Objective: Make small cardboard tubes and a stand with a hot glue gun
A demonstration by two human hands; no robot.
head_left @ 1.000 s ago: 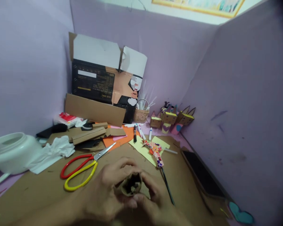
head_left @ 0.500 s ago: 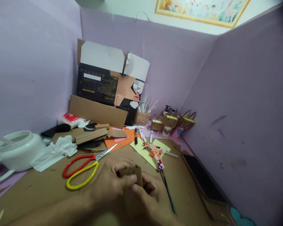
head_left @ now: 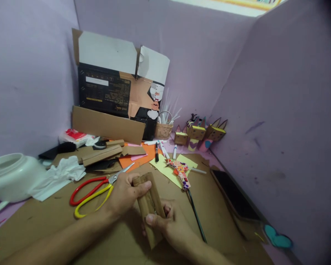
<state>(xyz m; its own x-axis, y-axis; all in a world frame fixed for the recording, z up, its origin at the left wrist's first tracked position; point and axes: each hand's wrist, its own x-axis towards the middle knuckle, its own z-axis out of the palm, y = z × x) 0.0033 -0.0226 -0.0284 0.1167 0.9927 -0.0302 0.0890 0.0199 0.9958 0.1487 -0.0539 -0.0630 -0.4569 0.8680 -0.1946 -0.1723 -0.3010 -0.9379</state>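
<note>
On the brown table (head_left: 44,221), left hand (head_left: 123,195) and right hand (head_left: 168,228) each grip the cardboard roll (head_left: 149,202).

matt cardboard roll (head_left: 149,200), scissors (head_left: 96,188) — glossy plastic handles

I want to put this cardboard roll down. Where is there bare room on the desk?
Bare brown board lies in front of the scissors, left of the left hand, and between the black cord and the phone. Crowded: the back, around the markers, paper scraps and tissue.
</note>
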